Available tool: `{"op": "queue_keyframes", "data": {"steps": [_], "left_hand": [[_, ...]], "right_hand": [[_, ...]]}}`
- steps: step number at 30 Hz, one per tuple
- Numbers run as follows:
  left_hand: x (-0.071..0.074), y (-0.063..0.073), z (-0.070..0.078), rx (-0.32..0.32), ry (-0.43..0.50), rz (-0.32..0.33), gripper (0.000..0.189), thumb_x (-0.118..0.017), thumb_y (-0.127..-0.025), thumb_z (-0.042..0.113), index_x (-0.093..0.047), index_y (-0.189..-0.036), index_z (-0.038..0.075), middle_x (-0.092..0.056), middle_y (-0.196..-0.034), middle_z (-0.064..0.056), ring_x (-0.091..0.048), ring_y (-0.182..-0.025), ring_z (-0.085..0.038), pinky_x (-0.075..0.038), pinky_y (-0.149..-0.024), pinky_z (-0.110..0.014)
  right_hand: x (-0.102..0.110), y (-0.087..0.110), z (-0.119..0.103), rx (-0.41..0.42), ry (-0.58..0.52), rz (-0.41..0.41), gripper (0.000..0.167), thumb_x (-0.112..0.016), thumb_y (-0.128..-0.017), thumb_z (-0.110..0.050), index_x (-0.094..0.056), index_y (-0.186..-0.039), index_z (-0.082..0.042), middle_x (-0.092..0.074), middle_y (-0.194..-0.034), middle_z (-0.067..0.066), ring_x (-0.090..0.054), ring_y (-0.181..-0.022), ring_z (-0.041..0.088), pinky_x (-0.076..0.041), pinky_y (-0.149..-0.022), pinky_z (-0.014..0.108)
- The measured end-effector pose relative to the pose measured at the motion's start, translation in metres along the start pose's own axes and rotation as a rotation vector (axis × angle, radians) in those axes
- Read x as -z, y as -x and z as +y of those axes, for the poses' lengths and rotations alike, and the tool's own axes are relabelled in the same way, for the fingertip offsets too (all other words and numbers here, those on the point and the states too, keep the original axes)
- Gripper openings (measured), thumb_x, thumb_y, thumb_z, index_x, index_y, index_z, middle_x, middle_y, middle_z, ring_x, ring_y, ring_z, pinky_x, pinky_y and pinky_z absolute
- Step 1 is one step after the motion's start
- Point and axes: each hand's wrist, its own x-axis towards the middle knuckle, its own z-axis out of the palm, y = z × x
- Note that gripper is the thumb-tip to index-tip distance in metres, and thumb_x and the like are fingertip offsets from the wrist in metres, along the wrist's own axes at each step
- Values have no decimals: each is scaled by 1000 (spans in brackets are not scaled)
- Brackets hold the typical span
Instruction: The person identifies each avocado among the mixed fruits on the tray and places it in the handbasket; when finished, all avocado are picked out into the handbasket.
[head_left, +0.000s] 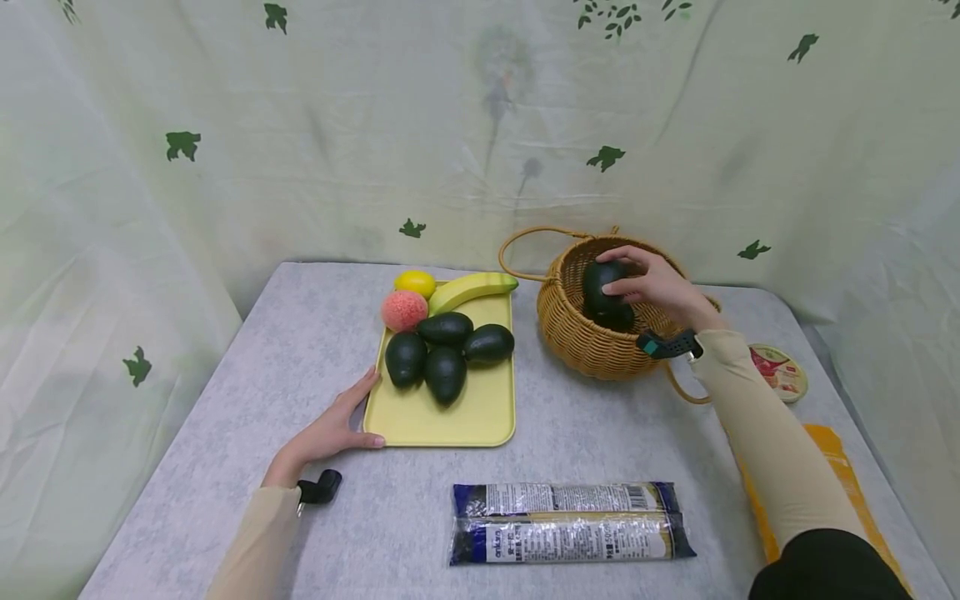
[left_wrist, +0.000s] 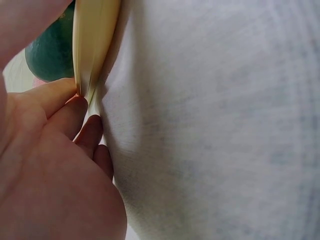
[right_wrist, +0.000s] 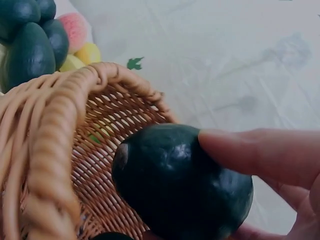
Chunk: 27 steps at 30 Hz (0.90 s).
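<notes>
My right hand (head_left: 660, 287) grips a dark green avocado (right_wrist: 180, 180) at the mouth of a wicker basket (head_left: 585, 350), thumb on one side and fingers on the other. Below it, inside the basket, another avocado (head_left: 619, 317) shows in part. My left hand (head_left: 330, 429) rests at the left edge of a yellow tray (head_left: 442, 429), fingers extended against its side and thumb by the near corner. Several avocados (head_left: 446, 375) lie on that tray, with a banana (head_left: 472, 290), a pink rough-skinned round fruit (head_left: 405, 311) and a lemon (head_left: 415, 283) at its far end.
Two long plastic packs (head_left: 573, 540) with blue ends lie side by side at the front. Right of the basket is a round container with a printed lid (head_left: 780, 372). An orange package (head_left: 847, 467) lies partly under my right arm. A leaf-print curtain (head_left: 360, 125) hangs behind.
</notes>
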Motion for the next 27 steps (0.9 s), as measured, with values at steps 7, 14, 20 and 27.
{"op": "queue_keyframes", "data": {"steps": [7,14,20,27], "left_hand": [[-1,-1,-1,0,-4,-1,107,-82,-76,27,-12,-152,0,-4,-158,-19,-3,-141,-43,-10,-107,-63],[-1,-1,-1,-8,6,3,107,-82,-76,26,-12,-153,0,-4,-158,-19,-3,-141,-42,-10,-107,-62],[-1,0,-2,-11,10,4,107,-82,-76,25,-12,-152,0,-4,-158,-19,-2,-141,-43,-10,-107,-63],[-1,1,0,-11,11,6,106,-82,-76,25,-13,-152,0,-4,-158,-19,-2,-141,-43,-9,-107,-63]], "right_hand": [[-11,-8,-5,-19,19,18,47,-60,-94,-6,-44,-139,-5,-30,-145,19,-52,-109,32,-46,-91,47],[-13,-11,-7,-14,31,40,43,-50,-97,2,-39,-139,2,-31,-147,20,-48,-111,26,-45,-94,38],[-14,-7,-8,-39,-13,2,46,-50,-99,-4,-35,-142,2,-29,-147,22,-40,-126,37,-36,-103,48],[-12,-3,-1,-25,-46,-34,44,-48,-101,-8,-35,-141,1,-33,-145,22,-40,-127,37,-35,-103,51]]}}
